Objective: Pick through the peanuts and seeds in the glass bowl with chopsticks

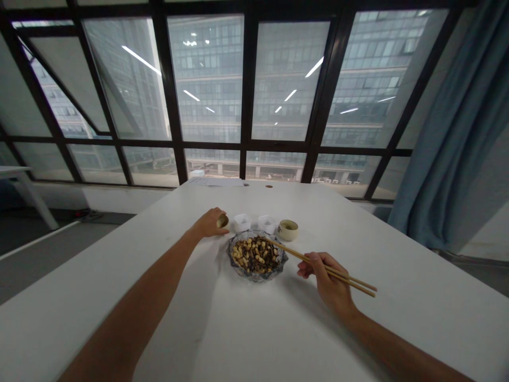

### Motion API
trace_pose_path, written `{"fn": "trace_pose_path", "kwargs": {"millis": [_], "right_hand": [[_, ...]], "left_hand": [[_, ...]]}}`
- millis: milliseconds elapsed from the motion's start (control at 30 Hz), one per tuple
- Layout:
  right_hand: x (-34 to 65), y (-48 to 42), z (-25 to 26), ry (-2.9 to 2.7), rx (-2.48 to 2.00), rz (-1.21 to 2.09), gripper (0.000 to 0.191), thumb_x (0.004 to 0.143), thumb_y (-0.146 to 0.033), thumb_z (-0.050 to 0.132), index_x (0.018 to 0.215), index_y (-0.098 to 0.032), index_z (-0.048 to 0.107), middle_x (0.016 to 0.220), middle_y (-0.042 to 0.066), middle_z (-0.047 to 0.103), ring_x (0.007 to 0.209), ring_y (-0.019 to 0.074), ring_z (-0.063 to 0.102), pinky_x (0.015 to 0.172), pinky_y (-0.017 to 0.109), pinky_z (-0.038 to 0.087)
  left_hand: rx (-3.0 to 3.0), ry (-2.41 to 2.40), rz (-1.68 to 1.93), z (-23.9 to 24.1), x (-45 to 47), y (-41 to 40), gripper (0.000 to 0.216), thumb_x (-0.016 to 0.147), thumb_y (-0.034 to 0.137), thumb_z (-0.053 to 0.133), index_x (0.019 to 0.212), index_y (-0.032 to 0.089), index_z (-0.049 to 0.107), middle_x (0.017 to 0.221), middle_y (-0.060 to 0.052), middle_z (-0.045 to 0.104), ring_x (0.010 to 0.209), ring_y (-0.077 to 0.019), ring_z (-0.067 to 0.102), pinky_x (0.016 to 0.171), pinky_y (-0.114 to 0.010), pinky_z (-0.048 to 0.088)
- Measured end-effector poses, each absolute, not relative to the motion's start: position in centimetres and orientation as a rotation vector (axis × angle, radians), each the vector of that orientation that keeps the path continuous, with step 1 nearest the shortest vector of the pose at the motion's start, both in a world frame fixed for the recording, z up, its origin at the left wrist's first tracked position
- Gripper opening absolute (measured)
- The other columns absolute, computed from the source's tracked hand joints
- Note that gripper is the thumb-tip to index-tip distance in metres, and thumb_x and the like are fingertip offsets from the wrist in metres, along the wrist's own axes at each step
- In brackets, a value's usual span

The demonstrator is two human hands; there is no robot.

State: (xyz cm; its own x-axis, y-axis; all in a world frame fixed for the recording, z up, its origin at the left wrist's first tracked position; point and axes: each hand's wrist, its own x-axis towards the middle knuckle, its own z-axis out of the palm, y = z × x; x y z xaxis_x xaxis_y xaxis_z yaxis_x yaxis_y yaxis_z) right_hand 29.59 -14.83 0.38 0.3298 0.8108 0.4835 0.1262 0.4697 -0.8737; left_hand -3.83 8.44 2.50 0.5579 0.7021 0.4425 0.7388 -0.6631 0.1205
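Note:
My right hand (328, 278) grips a pair of wooden chopsticks (338, 273), whose tips reach over the right back part of a clear glass dish (256, 277). Peanuts and dark seeds (256, 254) are heaped together in that dish. Left of it, my left hand (209, 223) is wrapped round a small cup (222, 221), tilted so its opening faces right. Behind the dish stand two small white cups (242, 223), side by side. A beige cup (288, 230) with dark marks sits upright to their right.
Everything stands on a long white table (254, 329). Papers (217, 181) and a small brown disc (269, 186) lie at its far end. Beyond are dark-framed windows, with a blue curtain (449, 138) at the right. Another white table (16, 171) is at the far left.

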Motion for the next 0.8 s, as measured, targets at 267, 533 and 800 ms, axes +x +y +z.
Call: {"fn": "trace_pose_path", "kwargs": {"millis": [267, 533, 800], "right_hand": [[29.5, -14.9, 0.6, -1.155, -1.006, 0.573, 0.045, 0.086, -0.061, 0.07, 0.077, -0.017, 0.069, 0.064, 0.008, 0.073, 0.049, 0.0183, 0.068, 0.047, 0.029, 0.058], [29.5, -15.0, 0.4, -1.178, -0.994, 0.562, 0.044, 0.088, -0.06, 0.069, 0.078, -0.017, 0.069, 0.065, 0.008, 0.074, 0.05, 0.0183, 0.069, 0.048, 0.029, 0.058], [29.8, -15.4, 1.2, -1.36, -1.049, 0.402, 0.043, 0.087, -0.062, 0.067, 0.078, -0.019, 0.071, 0.064, 0.008, 0.075, 0.052, 0.0205, 0.072, 0.049, 0.03, 0.061]], "left_hand": [[-2.66, -1.811, -0.363, 4.2, -2.4, 9.4, 0.083, 0.07, 0.072, 0.069, 0.13, 0.015, 0.06, 0.14, -0.02, 0.06, 0.127, -0.0349, 0.06, 0.102, -0.04, 0.048], [-2.817, -1.727, -0.542, 4.8, 2.2, 7.4, 0.081, 0.083, 0.059, 0.067, 0.149, 0.02, 0.04, 0.141, -0.015, 0.062, 0.126, -0.0288, 0.063, 0.104, -0.038, 0.048], [-2.75, -0.979, -0.792, 4.6, 1.1, 6.6, 0.072, 0.082, 0.029, 0.073, 0.146, 0.018, 0.043, 0.144, -0.016, 0.057, 0.132, -0.0298, 0.053, 0.113, -0.046, 0.043]]}}
